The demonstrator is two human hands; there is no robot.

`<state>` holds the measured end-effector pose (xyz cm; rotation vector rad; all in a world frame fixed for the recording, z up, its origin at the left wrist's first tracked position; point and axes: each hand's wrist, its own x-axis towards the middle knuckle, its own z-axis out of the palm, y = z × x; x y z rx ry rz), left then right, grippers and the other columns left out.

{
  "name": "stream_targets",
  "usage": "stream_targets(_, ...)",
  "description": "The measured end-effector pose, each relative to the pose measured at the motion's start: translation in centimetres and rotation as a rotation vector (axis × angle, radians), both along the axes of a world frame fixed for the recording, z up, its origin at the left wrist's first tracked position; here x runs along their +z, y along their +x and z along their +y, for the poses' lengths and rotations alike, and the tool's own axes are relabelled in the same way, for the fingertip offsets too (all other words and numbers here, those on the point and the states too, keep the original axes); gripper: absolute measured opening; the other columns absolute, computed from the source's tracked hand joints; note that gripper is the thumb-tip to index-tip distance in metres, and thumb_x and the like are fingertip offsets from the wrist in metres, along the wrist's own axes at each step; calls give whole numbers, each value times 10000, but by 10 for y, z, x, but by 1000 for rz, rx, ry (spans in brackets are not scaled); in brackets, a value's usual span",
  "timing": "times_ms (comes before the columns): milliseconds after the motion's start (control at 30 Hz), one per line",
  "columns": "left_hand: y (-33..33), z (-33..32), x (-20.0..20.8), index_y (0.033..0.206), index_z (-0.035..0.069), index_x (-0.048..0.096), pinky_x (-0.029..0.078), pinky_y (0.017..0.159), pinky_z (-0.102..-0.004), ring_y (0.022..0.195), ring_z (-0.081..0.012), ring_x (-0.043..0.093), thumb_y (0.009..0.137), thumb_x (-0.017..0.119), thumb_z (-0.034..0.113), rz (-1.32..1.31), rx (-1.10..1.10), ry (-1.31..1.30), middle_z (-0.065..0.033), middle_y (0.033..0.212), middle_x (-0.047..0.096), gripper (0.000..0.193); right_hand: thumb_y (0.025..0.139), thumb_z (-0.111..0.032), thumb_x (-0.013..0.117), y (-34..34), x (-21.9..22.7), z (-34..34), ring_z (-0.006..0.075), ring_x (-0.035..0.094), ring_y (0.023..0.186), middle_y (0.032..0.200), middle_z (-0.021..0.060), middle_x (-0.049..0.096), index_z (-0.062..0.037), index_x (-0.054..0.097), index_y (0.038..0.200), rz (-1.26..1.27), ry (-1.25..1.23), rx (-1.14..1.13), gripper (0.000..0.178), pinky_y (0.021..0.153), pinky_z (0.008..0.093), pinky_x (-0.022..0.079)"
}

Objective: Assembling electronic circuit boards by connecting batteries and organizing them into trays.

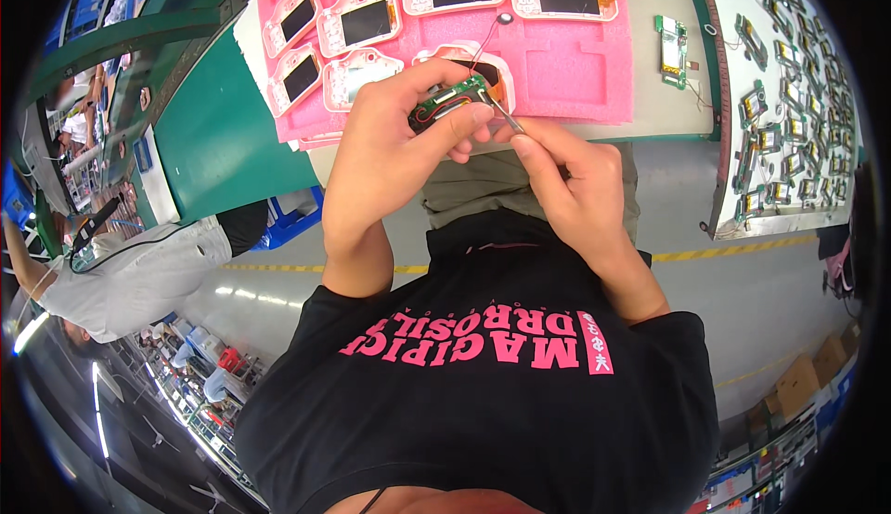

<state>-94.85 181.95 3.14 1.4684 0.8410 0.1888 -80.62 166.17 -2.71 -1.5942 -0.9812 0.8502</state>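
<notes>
My left hand [394, 133] is closed round a green circuit board [455, 96] that carries thin red wires, holding it above the near edge of the pink foam tray [566, 78]. A small round part [504, 19] hangs on a wire from the board's far side. Pinched in my right hand [575, 175] are slim metal tweezers [507, 117], whose tip reaches the board's right end. Whether the tip grips anything is too small to tell. Behind the board, a pink-white housing [501, 73] with a dark screen is partly hidden.
Several similar housings with screens [367, 22] sit in the foam tray. Another circuit board [672, 52] lies on the bench to its right. Farther right stands a white tray [733, 143] of wired boards. At left, a person in grey [148, 273] works near the green bench [227, 133].
</notes>
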Motion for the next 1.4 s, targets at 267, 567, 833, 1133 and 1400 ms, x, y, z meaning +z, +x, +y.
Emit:
stream_targets(267,7,-5,-2,1182,-29,700,539,652,-220,684,-113,633,982,728,27,12,-22,136,-73,843,733,210,965,-4,723,5,9,-5,121,507,539,817,44,781,26,783,1151,-88,19,21,198,506,278,418)
stream_targets(567,29,-3,18,1236,-6,712,522,603,-210,716,-128,663,1037,681,136,-55,-236,323,-91,898,732,247,972,16,688,28,25,-36,101,540,601,764,18,730,4,759,1234,349,-180,-136,272,559,263,438)
stream_targets(833,32,-6,40,1341,14,698,546,582,-248,714,-154,684,1134,486,355,-46,-186,-112,-132,1033,741,452,954,6,715,27,57,-16,100,570,641,819,29,731,-15,779,1202,-309,44,-23,257,589,230,457)
stream_targets(1133,-3,5,58,1354,59,703,586,720,-315,842,-190,705,1038,636,254,103,-93,339,-134,1251,726,377,871,-93,834,31,58,11,155,660,650,863,47,788,-82,785,1253,-593,37,-17,385,591,305,506)
stream_targets(1400,9,12,16,1324,129,724,535,913,-351,1032,-216,666,714,852,61,-63,-283,1016,-42,1251,735,626,871,-151,822,26,58,24,216,706,647,855,56,799,-114,776,1215,-764,-120,-35,349,569,344,512)
